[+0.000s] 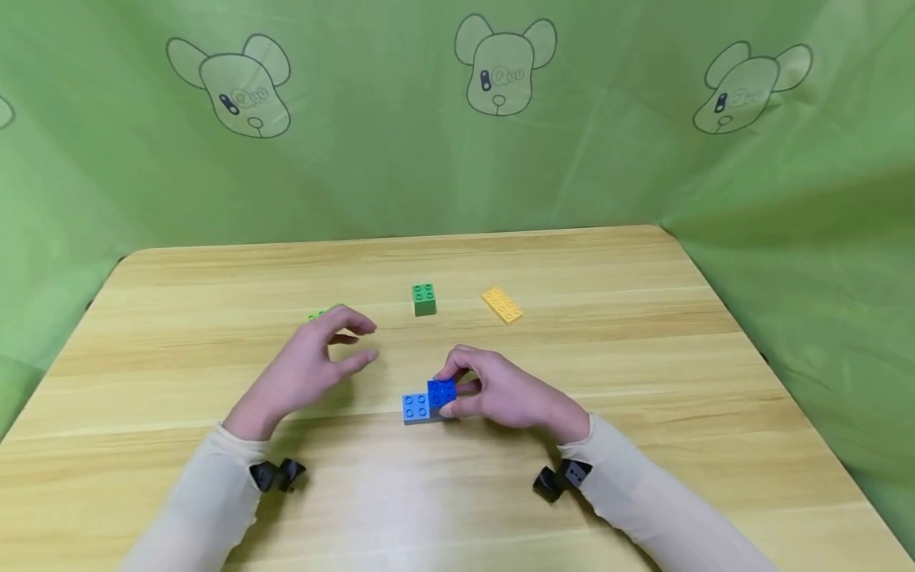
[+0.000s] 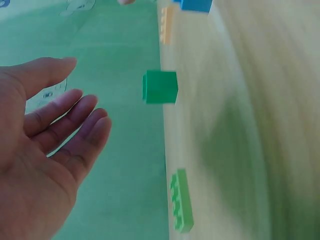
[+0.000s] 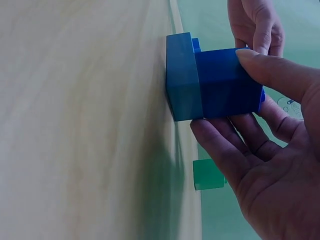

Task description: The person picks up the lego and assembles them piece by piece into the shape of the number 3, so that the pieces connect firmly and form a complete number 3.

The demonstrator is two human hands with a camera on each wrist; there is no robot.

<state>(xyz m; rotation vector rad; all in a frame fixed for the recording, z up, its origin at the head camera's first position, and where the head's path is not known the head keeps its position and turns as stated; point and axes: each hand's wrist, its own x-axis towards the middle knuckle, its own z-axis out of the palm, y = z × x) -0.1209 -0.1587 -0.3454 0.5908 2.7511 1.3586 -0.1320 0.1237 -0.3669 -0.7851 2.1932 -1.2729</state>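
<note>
My right hand (image 1: 511, 389) pinches a dark blue toy brick (image 1: 442, 392) between thumb and fingers. This brick sits on the right half of a longer light blue brick (image 1: 415, 408), whose left studs stay uncovered. From the right wrist, the dark blue brick (image 3: 227, 82) shows flush against the studded side of the light blue brick (image 3: 184, 80). My left hand (image 1: 310, 365) hovers over the table to the left, fingers loosely bent and holding nothing. Just past its fingers, a light green brick (image 2: 183, 202) is partly hidden from the head view.
A green brick (image 1: 424, 302) stands farther back on the wooden table (image 1: 608, 318), with a yellow-orange flat brick (image 1: 502, 305) to its right. Green cloth (image 1: 386, 167) with printed animal heads hangs behind and beside the table.
</note>
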